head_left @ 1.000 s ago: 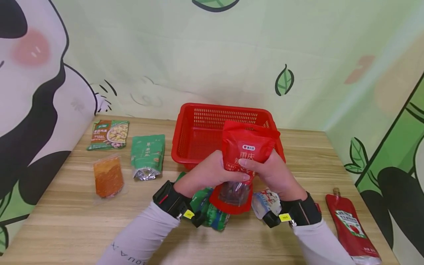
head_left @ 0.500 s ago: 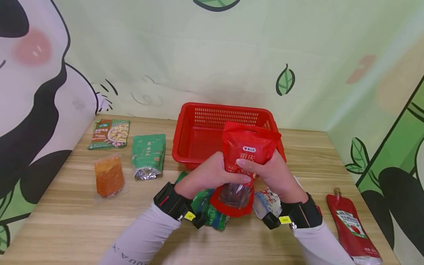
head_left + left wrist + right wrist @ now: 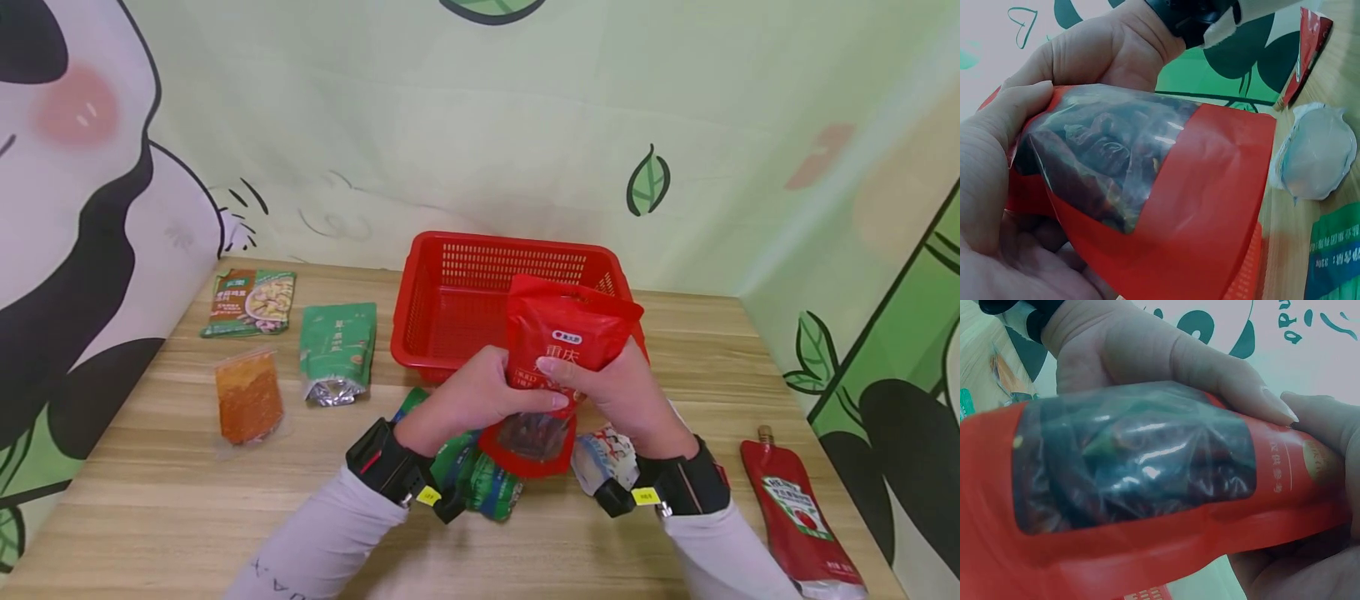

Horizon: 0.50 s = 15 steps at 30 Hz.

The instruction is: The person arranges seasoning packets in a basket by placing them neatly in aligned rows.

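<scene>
Both hands hold a red pouch of dried chillies (image 3: pixel 558 333) upright above the table, in front of the red basket (image 3: pixel 442 362). My left hand (image 3: pixel 495 387) grips its left side, the thumb lying across the front. From the other side my right hand (image 3: pixel 626 392) grips it, thumb on the printed face. Dark chillies show through the clear window, which fills much of the left wrist view and the right wrist view. Beneath the pouch lie a green packet (image 3: pixel 495 483) and a white-and-blue packet (image 3: pixel 603 458), both partly hidden by the hands and pouch.
At the left lie a green pouch (image 3: pixel 337 346), a brown-and-green seasoning packet (image 3: pixel 251 304) and a clear bag of orange-brown contents (image 3: pixel 247 396). A red ketchup pouch (image 3: pixel 798 508) lies at the right edge. Printed cloth walls (image 3: pixel 487 150) stand behind the table.
The pouch stays in both hands at nearly the same place. Its lower end dips slightly, then rises again. The hands barely shift.
</scene>
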Each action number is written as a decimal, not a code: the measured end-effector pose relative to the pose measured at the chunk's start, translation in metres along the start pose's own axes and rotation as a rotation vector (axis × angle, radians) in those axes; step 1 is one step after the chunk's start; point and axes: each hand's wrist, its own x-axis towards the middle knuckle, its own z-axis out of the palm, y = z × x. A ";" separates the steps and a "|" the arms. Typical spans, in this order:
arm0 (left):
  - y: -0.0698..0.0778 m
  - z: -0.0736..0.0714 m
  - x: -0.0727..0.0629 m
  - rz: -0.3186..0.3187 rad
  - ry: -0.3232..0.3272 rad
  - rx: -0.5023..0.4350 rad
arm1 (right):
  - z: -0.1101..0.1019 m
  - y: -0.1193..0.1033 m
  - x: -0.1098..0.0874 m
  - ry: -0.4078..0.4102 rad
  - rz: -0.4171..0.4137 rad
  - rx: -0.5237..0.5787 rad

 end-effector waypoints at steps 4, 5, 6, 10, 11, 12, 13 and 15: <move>0.001 0.000 -0.004 -0.019 0.031 0.059 | -0.001 -0.003 0.000 -0.003 -0.009 -0.002; 0.002 -0.001 -0.005 -0.025 0.038 0.069 | -0.002 -0.003 0.000 -0.003 -0.008 -0.004; 0.002 -0.001 -0.007 -0.029 0.046 0.081 | -0.002 -0.004 0.000 -0.001 -0.005 -0.005; 0.003 -0.004 -0.010 -0.022 0.067 0.134 | -0.004 -0.007 0.002 0.005 0.003 -0.002; 0.004 -0.005 -0.010 -0.018 0.071 0.150 | -0.005 -0.007 0.003 0.005 0.003 0.001; 0.004 -0.006 -0.010 -0.012 0.076 0.171 | -0.006 -0.008 0.004 0.009 0.004 0.001; 0.003 -0.008 -0.011 -0.005 0.083 0.192 | -0.007 -0.008 0.005 0.012 0.008 0.000; 0.003 -0.011 -0.012 0.004 0.108 0.224 | -0.009 -0.008 0.008 0.023 0.014 0.005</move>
